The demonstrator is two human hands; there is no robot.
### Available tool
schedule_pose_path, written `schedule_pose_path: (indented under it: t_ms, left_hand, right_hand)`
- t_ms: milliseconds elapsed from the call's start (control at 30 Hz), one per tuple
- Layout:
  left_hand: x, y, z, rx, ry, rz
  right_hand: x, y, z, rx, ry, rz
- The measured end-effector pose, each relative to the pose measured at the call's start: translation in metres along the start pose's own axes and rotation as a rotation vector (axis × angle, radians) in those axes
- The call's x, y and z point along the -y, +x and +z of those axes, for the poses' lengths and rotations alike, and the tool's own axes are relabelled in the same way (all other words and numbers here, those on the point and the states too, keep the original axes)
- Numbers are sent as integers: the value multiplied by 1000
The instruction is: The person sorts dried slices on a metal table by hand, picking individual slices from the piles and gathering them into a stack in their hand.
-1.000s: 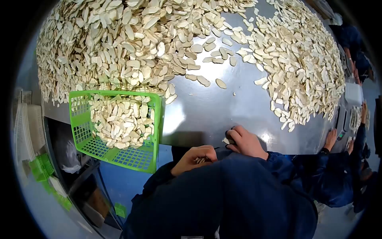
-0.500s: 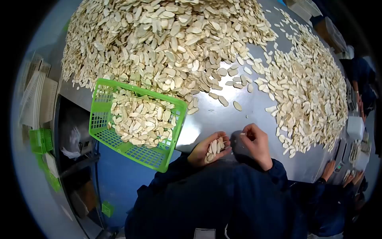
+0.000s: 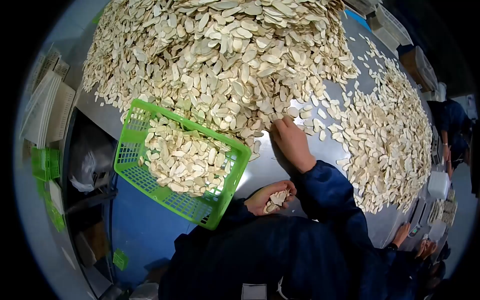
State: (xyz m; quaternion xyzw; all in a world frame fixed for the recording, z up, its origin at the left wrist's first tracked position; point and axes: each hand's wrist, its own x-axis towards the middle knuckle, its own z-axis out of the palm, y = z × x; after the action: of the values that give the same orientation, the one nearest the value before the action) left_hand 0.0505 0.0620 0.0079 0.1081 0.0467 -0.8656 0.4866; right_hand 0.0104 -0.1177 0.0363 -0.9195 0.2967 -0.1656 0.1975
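Observation:
My left hand (image 3: 261, 199) is cupped palm up near the table's front edge, its fingers curled around several pale dried slices (image 3: 276, 201). Farther forward, my right hand (image 3: 295, 145) reaches to the lower edge of a large heap of the same flat, oval slices (image 3: 235, 65). Its fingertips are pressed together and point down among the slices; whatever they pinch is hidden. To the left of both hands, a green plastic basket (image 3: 234, 182) stands tilted at the table's edge, partly filled with slices.
A second spread of slices (image 3: 390, 140) covers the table's right side. Beyond it, other people's hands (image 3: 401, 234) are near a scale (image 3: 416, 225) and white containers (image 3: 439, 186). At the left stand a dark shelf (image 3: 92, 150), stacked white trays (image 3: 52, 112) and green baskets (image 3: 45, 162).
My right hand has moved forward and left, from beside my left hand to the heap's edge. My left hand, still holding slices, has shifted slightly, and the whole view has moved a little.

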Motion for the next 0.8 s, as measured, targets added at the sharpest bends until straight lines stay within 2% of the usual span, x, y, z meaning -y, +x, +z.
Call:
schedule_pose_path:
  t_ms: [133,200,233,267,333,367,400,433,500,533,600,667,767,800]
  left_hand:
    - [0,23,-8,67,-75,8]
    - [-2,30,-6,73,-106,12]
    - [-2,34,-13,60,-76,-11]
    - [-4,35,-9,54,-96,-25]
    - [-8,32,3,38,-134,-56]
    - [-5,32,-5,105,-90,-27]
    - [-7,31,-6,81,-55,-54]
    - [-5,32,-14,63,37,-70]
    - [-1,32,-19,84,113,-93]
    - [0,29,-18,117,92,-103]
    - [-1,27,-22,129,84,-154]
    - [-1,24,-15,41,78,-172]
    - [-3,25,-12,121,67,-129]
    - [-6,24,-2,85,116,-108]
  right_hand:
    - [-36,-7,-29,12,-8,78]
    - [-32,-15,-62,94,360,190]
    - [-24,-14,-81,307,473,309]
    - [-23,-17,-93,514,598,337]
    - [-9,-12,-108,663,648,193]
    - [-8,-9,-98,519,593,149]
    - [-8,-2,-81,372,534,104]
    - [-6,9,-63,317,377,97]
    - [12,21,-24,42,354,-16]
    - [16,29,-1,3,360,-110]
    - [39,36,22,-106,162,-137]
    - [46,34,30,-122,46,-172]
    - [25,26,12,-32,18,-283]
    - [14,21,1,15,-4,-311]
